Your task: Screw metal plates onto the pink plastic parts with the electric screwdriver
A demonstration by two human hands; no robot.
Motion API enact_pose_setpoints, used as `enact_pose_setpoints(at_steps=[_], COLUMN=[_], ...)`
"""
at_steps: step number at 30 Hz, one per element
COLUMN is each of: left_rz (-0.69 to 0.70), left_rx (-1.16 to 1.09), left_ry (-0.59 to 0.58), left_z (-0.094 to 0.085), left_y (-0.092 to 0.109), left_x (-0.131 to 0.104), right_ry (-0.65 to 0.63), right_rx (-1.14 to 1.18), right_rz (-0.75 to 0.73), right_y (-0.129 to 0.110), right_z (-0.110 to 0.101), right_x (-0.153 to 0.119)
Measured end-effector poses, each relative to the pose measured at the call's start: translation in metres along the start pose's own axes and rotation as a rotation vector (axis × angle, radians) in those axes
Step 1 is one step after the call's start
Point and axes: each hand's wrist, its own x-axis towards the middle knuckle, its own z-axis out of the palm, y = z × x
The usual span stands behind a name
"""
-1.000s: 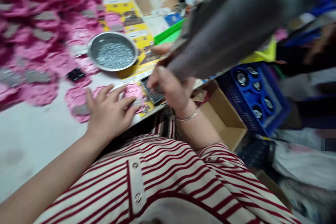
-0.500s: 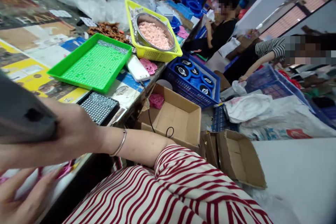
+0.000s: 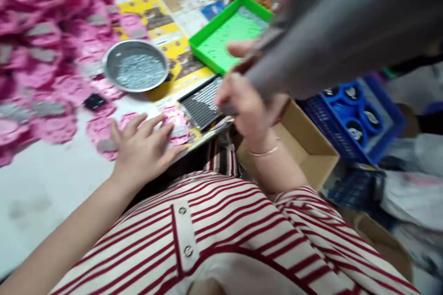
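Note:
My left hand (image 3: 141, 147) lies with fingers spread on the white table beside a pink piece with a pale centre (image 3: 176, 124); its fingertips are close to or on that piece. My right hand (image 3: 249, 106), with a thin bracelet at the wrist, is wrapped round a large dark grey tool (image 3: 332, 32), blurred and close to the camera. The tool's narrow end is above a black tray of small silvery pieces (image 3: 200, 103). Left of that tray stands a metal bowl (image 3: 135, 65) holding small silvery bits.
Many pink pieces (image 3: 44, 55) are heaped at the left. A green tray (image 3: 228, 32) lies beyond the black one. On the right are a cardboard box (image 3: 304, 147) and a blue crate (image 3: 387, 120) with round blue items.
The view has swung left, bringing the pink heap and metal bowl in. My right hand and the tool now appear right of my left hand, over the black tray's edge.

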Motion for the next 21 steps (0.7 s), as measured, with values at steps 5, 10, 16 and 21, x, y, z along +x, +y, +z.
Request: enact_pose_setpoints(at_steps=[5, 10, 16, 21], left_rz=[-0.073, -0.08, -0.096, -0.106], left_rx=[-0.026, -0.059, -0.059, -0.062], left_ry=[0.019, 0.073, 0.082, 0.072], left_z=[0.004, 0.005, 0.008, 0.009], left_y=[0.01, 0.013, 0.011, 0.011], left_x=[0.009, 0.009, 0.009, 0.008], right_ry=[0.175, 0.121, 0.093, 0.06], right_rx=[0.246, 0.162, 0.12, 0.091], right_rz=[-0.265, -0.163, -0.124, -0.124], right_y=[0.025, 0.042, 0.052, 0.057], right_z=[-0.008, -0.003, -0.002, 0.0], right_x=[0.008, 0.003, 0.0, 0.0])
